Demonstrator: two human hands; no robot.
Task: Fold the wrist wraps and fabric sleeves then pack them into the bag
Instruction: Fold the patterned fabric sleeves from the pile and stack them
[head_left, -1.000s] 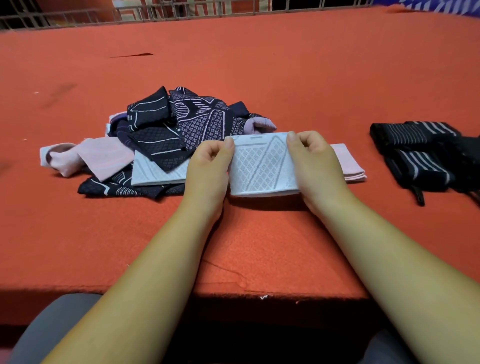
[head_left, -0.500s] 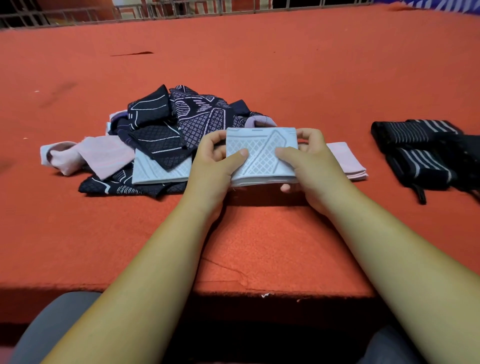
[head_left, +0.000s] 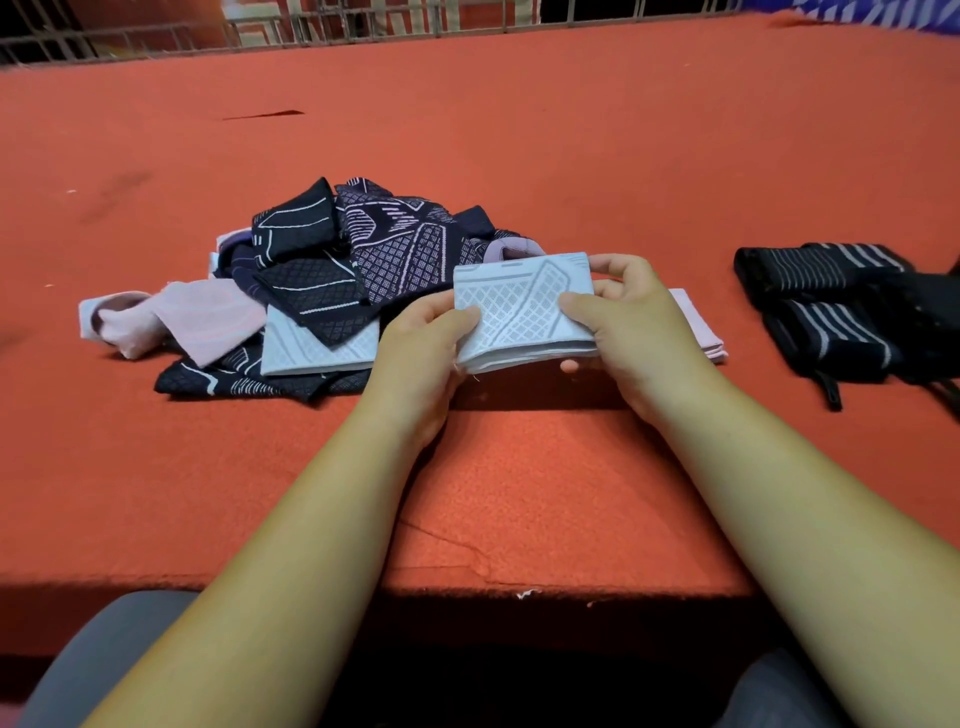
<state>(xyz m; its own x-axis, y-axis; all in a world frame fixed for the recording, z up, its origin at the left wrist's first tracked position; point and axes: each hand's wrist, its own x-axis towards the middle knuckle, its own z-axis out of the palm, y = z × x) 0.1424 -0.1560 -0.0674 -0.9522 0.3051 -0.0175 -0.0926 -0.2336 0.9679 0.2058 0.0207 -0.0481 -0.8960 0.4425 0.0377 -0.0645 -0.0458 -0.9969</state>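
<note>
A folded white patterned fabric sleeve (head_left: 519, 312) is held just above the red table. My left hand (head_left: 421, 348) grips its left edge, thumb on top. My right hand (head_left: 628, 322) grips its right edge, thumb on top and fingers behind. Left of it lies a loose pile of dark navy patterned sleeves (head_left: 358, 260), pink sleeves (head_left: 208, 322) and another white sleeve (head_left: 317, 348). A folded pink sleeve (head_left: 696, 327) lies flat behind my right hand. Black striped wrist wraps (head_left: 826, 306) lie at the right. No bag is clearly in view.
The red felt-covered table (head_left: 519, 156) stretches far back to a metal railing (head_left: 337, 26). Its front edge (head_left: 467, 587) runs just over my lap. A dark object (head_left: 935, 312) sits at the right border beside the wraps.
The white sleeve was stretched flat between both hands; it has since been folded in half into a thicker packet, and my thumbs now lie on its top face.
</note>
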